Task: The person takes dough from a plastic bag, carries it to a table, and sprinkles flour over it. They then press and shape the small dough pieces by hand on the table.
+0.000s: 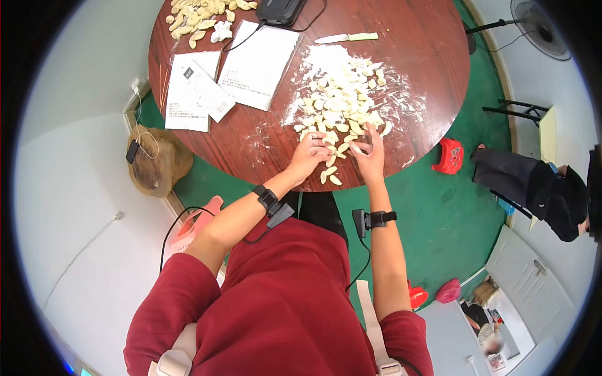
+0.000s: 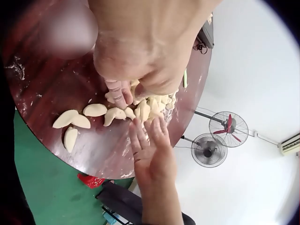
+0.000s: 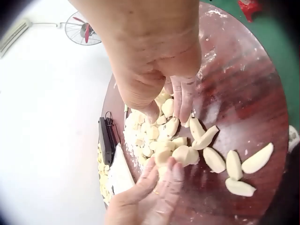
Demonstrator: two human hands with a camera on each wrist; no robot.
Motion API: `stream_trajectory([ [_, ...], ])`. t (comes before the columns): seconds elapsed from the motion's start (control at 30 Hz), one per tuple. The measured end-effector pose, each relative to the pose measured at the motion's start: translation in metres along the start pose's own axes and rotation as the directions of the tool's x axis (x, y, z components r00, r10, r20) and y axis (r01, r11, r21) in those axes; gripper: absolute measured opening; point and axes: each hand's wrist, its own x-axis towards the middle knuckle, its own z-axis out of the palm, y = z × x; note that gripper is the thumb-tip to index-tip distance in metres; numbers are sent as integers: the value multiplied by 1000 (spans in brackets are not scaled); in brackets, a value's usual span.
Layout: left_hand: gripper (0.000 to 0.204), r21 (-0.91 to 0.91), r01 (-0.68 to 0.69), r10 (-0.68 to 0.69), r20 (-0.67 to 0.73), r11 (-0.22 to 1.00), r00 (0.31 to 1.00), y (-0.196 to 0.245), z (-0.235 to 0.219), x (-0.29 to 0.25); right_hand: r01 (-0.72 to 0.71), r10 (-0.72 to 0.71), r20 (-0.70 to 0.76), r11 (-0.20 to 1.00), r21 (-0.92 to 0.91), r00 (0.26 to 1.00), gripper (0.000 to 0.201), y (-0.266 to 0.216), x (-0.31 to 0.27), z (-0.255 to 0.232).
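Observation:
Many pale, flattened dough pieces lie in a floury heap by the table's near edge. My left hand is at the heap's near left side, fingers bent; in the right wrist view, the fingertips of the left hand pinch a pale piece. On the heap's near right side is my right hand, its fingers spread and fairly straight. The fingertips of this right hand touch pieces at the heap's edge in the left wrist view. Several loose pieces lie apart on the wood.
A green-handled knife lies beyond the heap. Printed white packets, a black device and more dough pieces are at the table's far left. Red stool on the floor at right; a person farther right.

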Motion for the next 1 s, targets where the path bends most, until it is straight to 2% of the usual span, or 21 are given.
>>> stream_trajectory([
  [0.03, 41, -24, -43, 42, -41, 999, 998, 5, 2, 3, 68, -78, -62, 987, -142, 995, 68, -6, -7, -2],
  [0.07, 41, -24, -43, 42, -38, 999, 998, 11, 0, 6, 68, -78, -65, 987, -142, 995, 68, -3, -15, -4],
  [0.13, 39, 16, -137, 138, -62, 990, 988, 26, -7, 11, 54, -76, -32, 895, -443, 997, 66, 1, -29, -8],
  [0.17, 38, 103, -149, 159, -91, 983, 983, 32, -10, 16, 33, -28, 17, 877, -480, 999, 75, 0, -39, -8],
  [0.2, 38, 101, -150, 160, -90, 983, 983, 34, -15, 18, 34, -29, 17, 876, -481, 999, 75, 0, -52, -3],
  [0.27, 36, 533, -158, 261, -124, 831, 957, 36, -25, 22, 11, 40, 56, 705, -709, 998, 87, 5, -75, 10],
  [0.3, 29, 618, -147, 340, -207, 773, 917, 36, -25, 18, -20, 95, 67, 708, -706, 993, 90, 6, -82, 17],
  [0.33, 29, 618, -149, 342, -205, 772, 917, 32, -29, 15, -52, 150, 79, 710, -702, 986, 93, 7, -88, 26],
  [0.37, 25, 730, -72, 315, -201, 679, 928, 28, -36, 11, 5, 79, 94, 739, -674, 993, 89, 15, -91, 34],
  [0.4, 22, 824, 4, 287, -202, 567, 936, 21, -42, 7, 5, 77, 91, 740, -673, 993, 89, 21, -90, 42],
  [0.43, 20, 817, 27, 184, -162, 577, 969, 18, -43, 1, -12, 27, 15, 794, -608, 1000, 86, 28, -86, 49],
  [0.47, 24, 814, 126, 10, -160, 567, 987, 13, -42, -5, -21, -17, -66, 843, -538, 998, 83, 35, -82, 55],
  [0.5, 29, 782, 135, -41, -138, 608, 990, 7, -40, -10, -23, -35, -116, 884, -466, 993, 74, 41, -76, 60],
  [0.53, 33, 748, 145, -90, -114, 648, 989, -2, -37, -12, -22, -38, -118, 886, -464, 992, 74, 41, -68, 63],
  [0.6, 43, 660, 94, -41, -96, 745, 995, -12, -24, -10, -127, 72, -261, 971, -204, 963, 69, 41, -52, 69],
  [0.63, 49, 646, 60, -13, -78, 761, 997, -12, -17, -8, -83, -14, -322, 955, -284, 946, 64, 41, -47, 72],
  [0.77, 52, 559, 51, -7, -81, 827, 997, -4, 6, 8, -37, -74, -288, 932, -361, 955, 56, 32, -37, 64],
  [0.83, 52, 552, 42, 3, -81, 833, 997, -16, 4, 16, -22, -13, -177, 980, -197, 984, 47, 30, -33, 57],
  [0.87, 53, 547, 40, 6, -82, 836, 997, -22, 1, 20, -10, -25, -168, 980, -199, 985, 47, 29, -30, 54],
  [0.93, 49, 553, 64, -30, -70, 831, 997, -10, 3, 17, 100, -103, 7, 952, -289, 995, 42, 21, -26, 50],
  [1.0, 46, 506, 59, -31, -64, 860, 997, -2, 3, 17, 142, -147, 10, 935, -325, 989, 40, 9, -18, 50],
])
